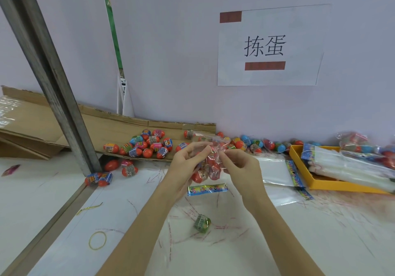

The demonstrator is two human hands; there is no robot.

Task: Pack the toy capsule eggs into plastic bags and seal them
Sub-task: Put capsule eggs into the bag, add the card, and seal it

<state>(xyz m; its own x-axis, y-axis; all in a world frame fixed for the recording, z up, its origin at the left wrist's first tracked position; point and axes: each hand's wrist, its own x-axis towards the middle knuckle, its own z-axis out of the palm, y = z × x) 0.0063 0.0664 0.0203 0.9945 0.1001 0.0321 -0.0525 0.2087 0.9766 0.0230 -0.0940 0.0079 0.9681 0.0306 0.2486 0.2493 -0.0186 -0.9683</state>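
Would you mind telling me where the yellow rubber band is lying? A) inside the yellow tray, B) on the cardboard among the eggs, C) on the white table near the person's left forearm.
C: the yellow rubber band lies flat on the white table, beside the left forearm.

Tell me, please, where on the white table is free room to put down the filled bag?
The barest patch is the near right of the white table, below the flat clear bags, with only thin red strips. Another lies between the yellow rubber band and the small green wrapper. It is crowded along the wall: loose capsule eggs and the yellow tray.
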